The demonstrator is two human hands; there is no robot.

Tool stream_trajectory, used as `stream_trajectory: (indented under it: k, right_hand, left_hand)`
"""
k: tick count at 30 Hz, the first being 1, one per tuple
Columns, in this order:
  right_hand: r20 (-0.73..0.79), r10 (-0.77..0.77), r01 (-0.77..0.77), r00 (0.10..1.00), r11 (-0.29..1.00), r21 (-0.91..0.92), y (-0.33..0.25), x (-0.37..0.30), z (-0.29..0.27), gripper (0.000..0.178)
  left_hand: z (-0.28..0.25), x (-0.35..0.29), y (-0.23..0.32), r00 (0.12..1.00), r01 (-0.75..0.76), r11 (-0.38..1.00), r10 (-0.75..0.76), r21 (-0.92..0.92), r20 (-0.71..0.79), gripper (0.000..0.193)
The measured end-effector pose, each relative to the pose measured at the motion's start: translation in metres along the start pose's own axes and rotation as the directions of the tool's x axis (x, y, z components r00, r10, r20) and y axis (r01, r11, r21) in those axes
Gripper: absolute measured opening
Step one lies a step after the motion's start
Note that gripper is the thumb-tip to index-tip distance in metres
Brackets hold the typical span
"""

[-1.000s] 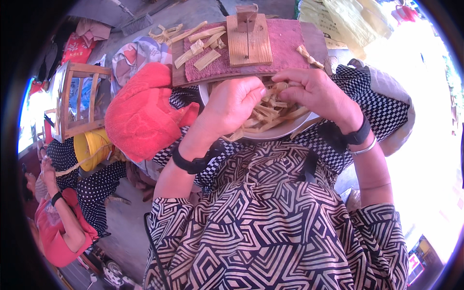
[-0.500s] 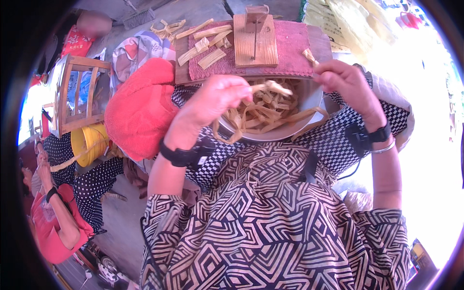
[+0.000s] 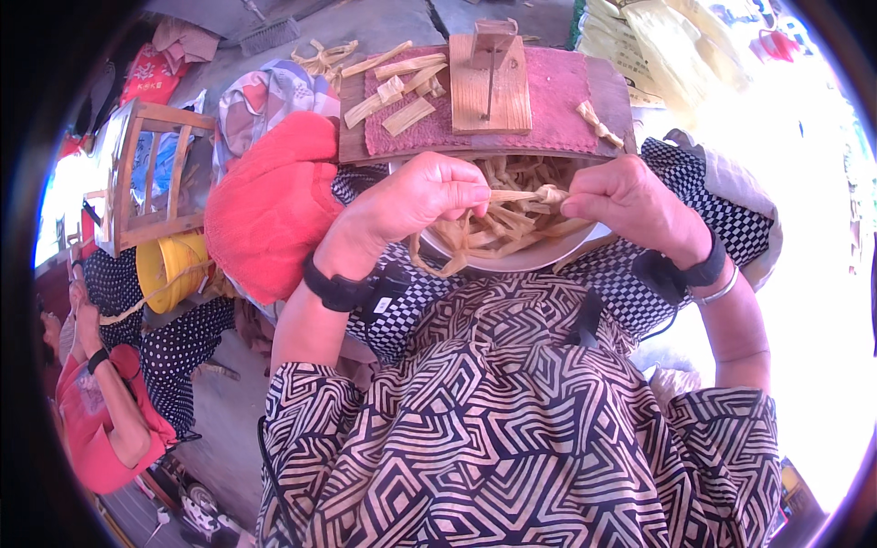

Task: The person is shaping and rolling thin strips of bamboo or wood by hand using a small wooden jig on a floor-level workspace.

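Pinched between my two hands is a pale tan strip of dried husk or leaf (image 3: 519,195), pulled fairly straight, with a knot close to the right fingers. My left hand (image 3: 427,194) is closed on one end; my right hand (image 3: 632,199) is closed beside the knot. Under them a pale bowl (image 3: 577,245) on my lap holds many loose, tangled strips (image 3: 512,228). One long strip loops over its left rim below my left hand. The fingertips hide the strip's very ends.
Beyond the bowl, a board with a pink cloth (image 3: 565,91) carries a wooden block (image 3: 507,100) with a thin upright spike, several cut strips (image 3: 408,116) and a knotted piece (image 3: 598,125). Left are a red towel (image 3: 274,210), wooden chair (image 3: 151,183), yellow bucket (image 3: 174,274) and another person's arm (image 3: 114,402).
My right hand has come down and left from the cloth's edge and taken hold beside the knot. My left hand has lowered slightly, and the strip is now stretched between both.
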State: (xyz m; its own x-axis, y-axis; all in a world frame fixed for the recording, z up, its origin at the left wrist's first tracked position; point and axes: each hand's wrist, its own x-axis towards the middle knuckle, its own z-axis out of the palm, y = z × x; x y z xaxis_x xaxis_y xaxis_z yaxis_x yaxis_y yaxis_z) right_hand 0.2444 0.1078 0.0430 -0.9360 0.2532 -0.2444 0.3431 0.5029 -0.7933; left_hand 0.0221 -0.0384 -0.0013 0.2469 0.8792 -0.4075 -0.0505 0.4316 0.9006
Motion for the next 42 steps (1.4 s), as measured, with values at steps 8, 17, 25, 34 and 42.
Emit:
stream_trajectory:
  k: [8, 17, 25, 34, 42]
  right_hand:
    - [-0.206, 0.102, -0.008, 0.973, 0.909, 0.416, 0.014, 0.017, 0.007, 0.027]
    - [-0.374, 0.199, -0.077, 0.906, 0.945, 0.318, 0.010, 0.059, 0.012, 0.017]
    - [-0.551, 0.101, 0.043, 0.828, 0.969, 0.243, 0.027, 0.079, 0.023, 0.016]
    - [-0.548, -0.138, -0.073, 0.825, 0.936, -0.346, 0.044, 0.087, 0.031, 0.014]
    - [-0.296, 0.424, -0.291, 0.856, 0.868, 0.402, 0.014, 0.055, 0.021, 0.030]
  left_hand:
    - [-0.006, 0.014, 0.011, 0.997, 0.009, 0.986, 0.004, -0.165, 0.079, 0.029]
    - [-0.036, 0.040, 0.014, 0.934, -0.137, 0.984, 0.168, 0.116, -0.317, 0.011]
    - [-0.046, 0.058, -0.001, 0.840, -0.168, 0.977, 0.210, 0.129, -0.500, 0.008]
    - [-0.038, 0.074, -0.013, 0.602, 0.227, 0.601, 0.532, 0.767, -0.595, 0.010]
    - [-0.037, 0.042, -0.013, 0.825, -0.202, 0.951, 0.294, 0.234, -0.484, 0.010]
